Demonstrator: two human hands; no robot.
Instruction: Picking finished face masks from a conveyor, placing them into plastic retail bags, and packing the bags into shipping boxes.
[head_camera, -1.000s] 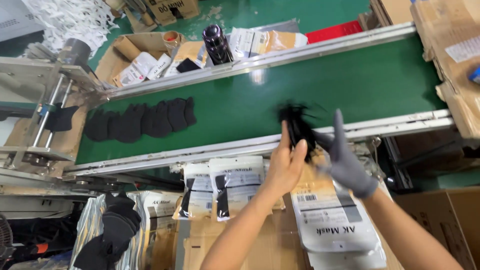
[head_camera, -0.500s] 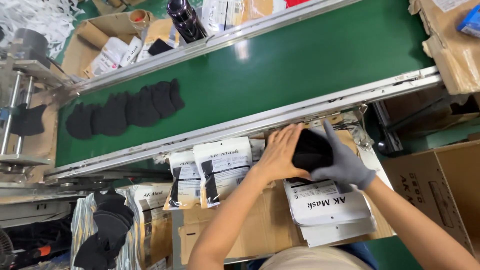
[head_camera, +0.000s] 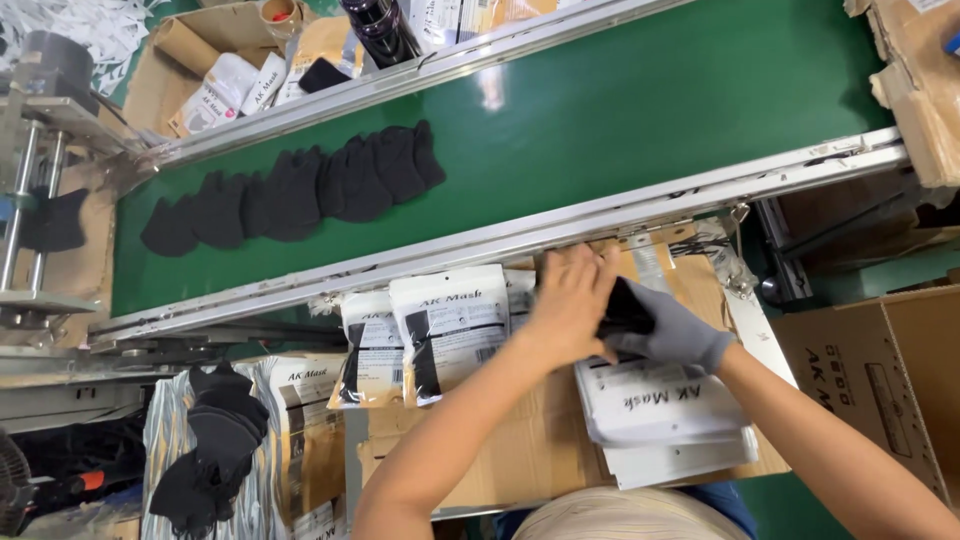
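Cardboard surface (head_camera: 520, 450) beneath a green conveyor (head_camera: 640, 110): bare left hand (head_camera: 570, 300) and gloved right hand (head_camera: 675, 330), lowered from belt height, clasp black masks (head_camera: 625, 308) over white pouches (head_camera: 660, 410).

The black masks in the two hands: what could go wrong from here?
The black masks are squeezed between the bare left hand and the gloved right hand, so one might slip out. The white pouches underneath lie in a loose stack and may slide on the cardboard.
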